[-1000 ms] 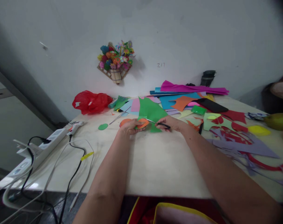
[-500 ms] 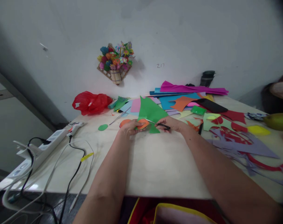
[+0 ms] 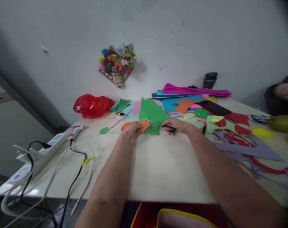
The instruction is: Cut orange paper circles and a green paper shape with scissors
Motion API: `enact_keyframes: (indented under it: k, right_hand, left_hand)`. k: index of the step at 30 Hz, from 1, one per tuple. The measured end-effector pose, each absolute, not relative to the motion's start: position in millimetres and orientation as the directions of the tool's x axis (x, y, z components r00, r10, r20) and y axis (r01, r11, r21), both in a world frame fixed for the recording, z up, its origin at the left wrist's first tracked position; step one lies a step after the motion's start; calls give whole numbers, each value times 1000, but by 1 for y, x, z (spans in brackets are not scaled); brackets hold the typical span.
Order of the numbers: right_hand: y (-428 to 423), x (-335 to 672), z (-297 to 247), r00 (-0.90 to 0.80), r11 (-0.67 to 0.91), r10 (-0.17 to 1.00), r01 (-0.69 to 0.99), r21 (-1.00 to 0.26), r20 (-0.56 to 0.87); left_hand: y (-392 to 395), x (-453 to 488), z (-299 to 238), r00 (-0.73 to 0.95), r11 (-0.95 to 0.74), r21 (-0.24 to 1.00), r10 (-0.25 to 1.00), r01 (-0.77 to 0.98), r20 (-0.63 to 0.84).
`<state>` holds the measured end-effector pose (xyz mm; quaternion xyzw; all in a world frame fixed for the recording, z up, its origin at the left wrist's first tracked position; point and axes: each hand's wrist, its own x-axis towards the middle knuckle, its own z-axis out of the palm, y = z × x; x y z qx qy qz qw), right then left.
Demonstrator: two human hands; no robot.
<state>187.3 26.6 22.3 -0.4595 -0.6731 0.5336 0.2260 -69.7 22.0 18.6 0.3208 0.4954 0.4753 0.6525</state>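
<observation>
Between my hands stands a green sheet (image 3: 153,110) with a pointed top and cut edges. My left hand (image 3: 132,129) pinches an orange round piece (image 3: 144,125) against the green sheet's lower left edge. My right hand (image 3: 174,124) is closed around the black handles of a pair of scissors (image 3: 169,128), their thin blades pointing left along the orange piece's upper edge. Another orange piece (image 3: 125,125) lies just behind my left hand. A small green disc (image 3: 104,130) rests on the table to the left.
Cables and a white power strip (image 3: 40,155) occupy the table's left side. A red plastic bag (image 3: 93,106) sits at the back left. Coloured sheets (image 3: 181,103) and a black phone-like slab (image 3: 215,107) lie behind; scraps (image 3: 248,144) and a green-yellow fruit (image 3: 282,123) are right.
My right hand and the scissors have shifted slightly right, drawing the blades back a little. The green sheet has moved slightly left. My left hand still pinches the orange piece.
</observation>
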Motion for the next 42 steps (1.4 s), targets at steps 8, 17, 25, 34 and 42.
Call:
enact_keyframes:
  k: [8, 17, 25, 34, 42]
  right_hand:
    - [29, 216, 26, -423, 100, 904, 364, -926, -69]
    - [38, 202, 25, 34, 37, 991, 867, -497, 133]
    - [31, 186, 28, 24, -16, 999, 974, -225, 32]
    - [25, 177, 39, 81, -10, 982, 923, -384, 170]
    - [12, 134, 34, -106, -113, 985, 221, -969, -138]
  left_hand:
    - [32, -68, 14, -31, 297, 838, 936, -457, -349]
    - [31, -62, 17, -104, 225, 845, 945, -485, -311]
    - [27, -59, 11, -9, 187, 937, 980, -295, -198]
    - [23, -52, 13, -11, 202, 930, 976, -306, -216]
    - [21, -43, 14, 85, 237, 929, 971, -286, -221]
